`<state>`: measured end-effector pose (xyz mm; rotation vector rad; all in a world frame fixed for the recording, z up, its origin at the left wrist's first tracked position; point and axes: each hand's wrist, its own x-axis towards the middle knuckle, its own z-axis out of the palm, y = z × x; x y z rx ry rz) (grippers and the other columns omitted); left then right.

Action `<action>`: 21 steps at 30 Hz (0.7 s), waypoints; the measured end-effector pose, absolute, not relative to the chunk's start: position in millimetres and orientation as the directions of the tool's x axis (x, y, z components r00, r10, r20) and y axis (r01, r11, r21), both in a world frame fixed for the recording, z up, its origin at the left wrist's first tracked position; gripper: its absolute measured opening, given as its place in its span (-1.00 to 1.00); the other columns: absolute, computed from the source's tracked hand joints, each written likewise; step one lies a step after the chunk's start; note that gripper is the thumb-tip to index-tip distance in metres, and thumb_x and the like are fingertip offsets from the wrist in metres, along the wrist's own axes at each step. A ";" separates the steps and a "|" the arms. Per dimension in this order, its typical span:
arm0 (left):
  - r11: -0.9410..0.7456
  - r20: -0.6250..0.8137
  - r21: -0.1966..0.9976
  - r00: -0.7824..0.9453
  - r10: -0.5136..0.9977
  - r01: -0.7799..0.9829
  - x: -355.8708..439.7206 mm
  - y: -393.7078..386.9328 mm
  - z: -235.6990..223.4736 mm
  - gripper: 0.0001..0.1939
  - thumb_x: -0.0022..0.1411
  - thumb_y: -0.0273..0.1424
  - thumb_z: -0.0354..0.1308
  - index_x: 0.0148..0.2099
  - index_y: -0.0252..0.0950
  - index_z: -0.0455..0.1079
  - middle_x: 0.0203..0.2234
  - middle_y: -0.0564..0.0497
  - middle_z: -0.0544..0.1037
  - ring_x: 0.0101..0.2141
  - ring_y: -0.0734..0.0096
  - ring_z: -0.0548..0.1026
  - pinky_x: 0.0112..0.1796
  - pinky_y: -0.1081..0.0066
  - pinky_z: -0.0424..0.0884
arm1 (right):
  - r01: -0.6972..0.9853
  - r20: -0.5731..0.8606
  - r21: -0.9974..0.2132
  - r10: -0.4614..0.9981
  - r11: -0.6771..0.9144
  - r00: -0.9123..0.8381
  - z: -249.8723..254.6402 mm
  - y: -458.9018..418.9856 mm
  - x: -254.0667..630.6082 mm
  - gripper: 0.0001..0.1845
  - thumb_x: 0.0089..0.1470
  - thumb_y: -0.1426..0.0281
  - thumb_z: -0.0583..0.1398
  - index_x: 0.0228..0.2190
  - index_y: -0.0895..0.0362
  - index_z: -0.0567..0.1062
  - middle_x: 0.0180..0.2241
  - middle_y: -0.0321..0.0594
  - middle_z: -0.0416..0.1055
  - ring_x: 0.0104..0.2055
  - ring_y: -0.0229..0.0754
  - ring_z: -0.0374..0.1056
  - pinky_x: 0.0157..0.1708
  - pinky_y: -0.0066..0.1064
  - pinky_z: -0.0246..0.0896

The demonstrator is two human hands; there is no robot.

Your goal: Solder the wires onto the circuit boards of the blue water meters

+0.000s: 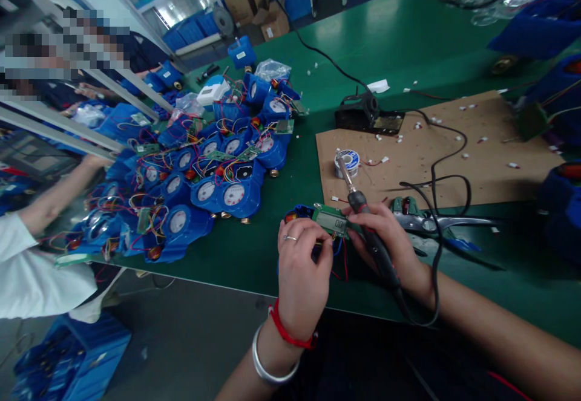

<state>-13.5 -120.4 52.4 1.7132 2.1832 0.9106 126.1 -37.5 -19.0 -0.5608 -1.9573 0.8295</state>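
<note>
Cardboard on green table [408, 32]; shelves [167, 3] beyond; right fingers [385, 222] wrap the iron [380, 254]; left fingers [297, 236] bent at board [330, 221], grip unclear.

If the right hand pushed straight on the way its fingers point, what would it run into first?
Most likely the green circuit board with the display: the right hand is right at its edge, perhaps touching, though depth is unclear in this single view.
</note>
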 end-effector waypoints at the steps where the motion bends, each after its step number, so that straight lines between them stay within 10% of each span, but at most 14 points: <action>1: 0.131 0.202 0.584 -0.300 0.932 0.801 -13.2 -120.3 51.8 -0.88 0.18 -0.56 0.10 -0.38 -0.26 0.35 -0.26 -0.01 0.45 -0.11 0.25 0.37 0.09 -0.01 0.17 | 0.057 0.564 -0.741 0.666 0.669 -0.487 -18.7 -37.3 126.3 -0.45 0.01 0.61 0.15 0.00 -0.08 0.27 -0.09 -0.14 0.31 -0.08 -0.05 0.32 -0.14 -0.14 0.32; 21: 0.143 0.192 0.565 -0.298 0.935 0.813 -15.8 -121.1 47.8 -0.86 0.14 -0.60 0.13 -0.38 -0.25 0.32 -0.04 0.02 0.42 0.05 0.26 0.30 0.18 -0.01 0.03 | -0.012 0.597 -0.757 0.685 0.653 -0.418 17.9 -31.2 157.6 -0.34 -0.01 0.56 0.20 0.11 -0.13 0.28 -0.16 -0.21 0.41 -0.15 0.00 0.36 -0.17 -0.07 0.28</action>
